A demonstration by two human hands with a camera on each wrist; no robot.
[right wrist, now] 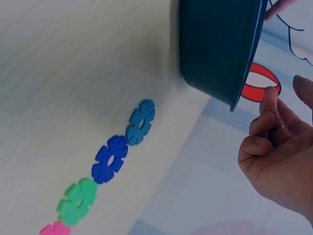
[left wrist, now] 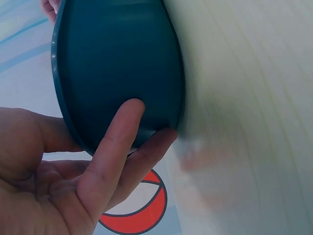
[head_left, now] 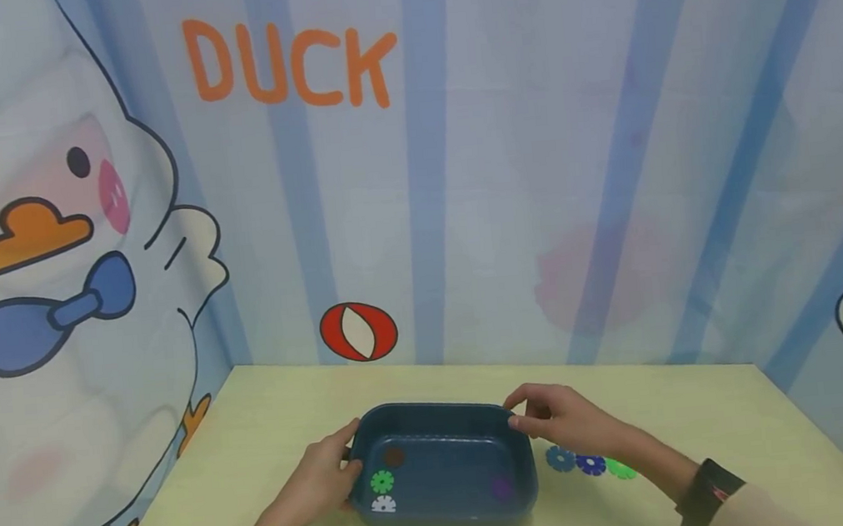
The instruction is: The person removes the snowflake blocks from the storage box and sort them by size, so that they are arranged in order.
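A dark blue plastic basin (head_left: pixel 443 512) rests on the table with its opening up. My left hand (head_left: pixel 323 476) grips its left end; in the left wrist view, fingertips (left wrist: pixel 131 108) lie against the outer wall. My right hand (head_left: pixel 566 417) is at the far right corner of the rim. Its fingers are loosely curled and hold nothing; the right wrist view shows a gap to the rim. Inside the basin lie flower-shaped plastic discs: brown (head_left: pixel 393 457), green (head_left: pixel 383 481), white (head_left: pixel 383 504) and purple (head_left: pixel 501 487).
Right of the basin, a row of discs lies on the table (head_left: pixel 283 400): a teal-blue disc (right wrist: pixel 140 122), a dark blue disc (right wrist: pixel 102 169), a green disc (right wrist: pixel 71 209) and a pink disc (right wrist: pixel 55 229). A printed duck curtain (head_left: pixel 488 165) hangs behind the table's far edge.
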